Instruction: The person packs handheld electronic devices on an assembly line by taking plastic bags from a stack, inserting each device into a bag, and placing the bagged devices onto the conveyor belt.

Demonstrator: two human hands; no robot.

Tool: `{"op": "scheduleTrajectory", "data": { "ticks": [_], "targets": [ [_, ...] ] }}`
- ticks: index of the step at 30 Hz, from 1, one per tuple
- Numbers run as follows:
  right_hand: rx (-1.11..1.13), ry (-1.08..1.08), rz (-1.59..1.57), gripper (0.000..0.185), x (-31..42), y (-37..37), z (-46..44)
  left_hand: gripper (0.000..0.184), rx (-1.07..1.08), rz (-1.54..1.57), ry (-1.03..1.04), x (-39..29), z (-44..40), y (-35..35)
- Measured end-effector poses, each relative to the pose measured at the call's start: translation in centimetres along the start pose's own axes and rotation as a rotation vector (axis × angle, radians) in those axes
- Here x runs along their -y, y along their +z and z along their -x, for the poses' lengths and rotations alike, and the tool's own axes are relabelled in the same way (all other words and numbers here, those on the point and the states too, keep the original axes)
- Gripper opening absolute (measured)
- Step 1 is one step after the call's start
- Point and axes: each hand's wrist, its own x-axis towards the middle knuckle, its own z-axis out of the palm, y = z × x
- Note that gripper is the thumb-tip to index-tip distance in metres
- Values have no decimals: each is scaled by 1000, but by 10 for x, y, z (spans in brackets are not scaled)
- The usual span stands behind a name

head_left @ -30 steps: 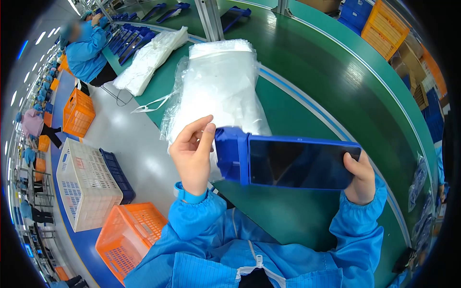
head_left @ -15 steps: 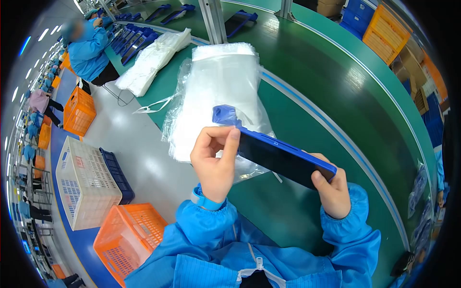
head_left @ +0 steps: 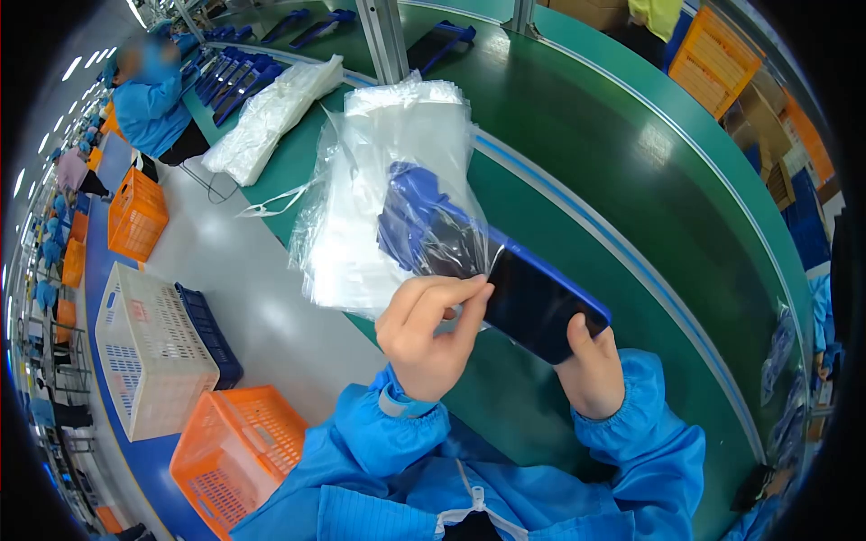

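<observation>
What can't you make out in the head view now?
Head view:
Blue-framed device: underside, facing away.
Right hand: most fingers, hidden behind the device.
Plastic film: device detail beneath, obscured by creases and glare.
Yellow garment: its wearer, cut off by the top edge.
Pink-clad person: hands, too small.

Glossy grey floor (head_left: 262, 279); bright strip lights (head_left: 72, 68) overhead.

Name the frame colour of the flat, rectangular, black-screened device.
The frame is blue; the head view shows it.

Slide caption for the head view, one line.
Right hand grips a blue-framed dark panel; left hand pinches clear plastic lying over the panel's far end.
</observation>
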Motion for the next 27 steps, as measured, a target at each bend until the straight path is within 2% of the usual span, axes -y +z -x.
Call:
{"op": "scheduleTrajectory", "data": {
  "ticks": [3, 5, 10, 12, 16, 18, 20, 21, 23, 27],
  "targets": [
    [-9, 40, -189, 43, 6, 3, -4, 15, -51, -94, 8, 8, -1, -4],
    [15, 45, -269, 42, 7, 6, -5, 15, -3, -43, -24, 6, 0, -5],
    [55, 34, -175, 38, -6, 4, -1, 19, 144, 193, -39, -14, 5, -1],
    [14, 41, -131, 34, -10, 3, 5, 21, 155, 234, 27, -20, 8, 5],
    [30, 33, 29, 30, -18, -2, 11, 20, 130, 336, 10, -33, 17, 14],
    [24, -1, 11, 21, -23, -5, 11, 18, 164, 351, 15, -38, 19, 15],
    [28, 45, 3, 21, -24, -5, 12, 17, 198, 375, 82, -42, 21, 17],
    [-48, 67, -172, 18, -30, -3, 13, 18, 203, 378, 97, -44, 27, 21],
    [7, 21, 87, 21, -27, -6, 13, 16, 227, 419, 193, -51, 31, 24],
    [93, -222, 744, 28, -18, -15, 20, 13, 230, 464, 291, -63, 51, 28]
  ]
}}
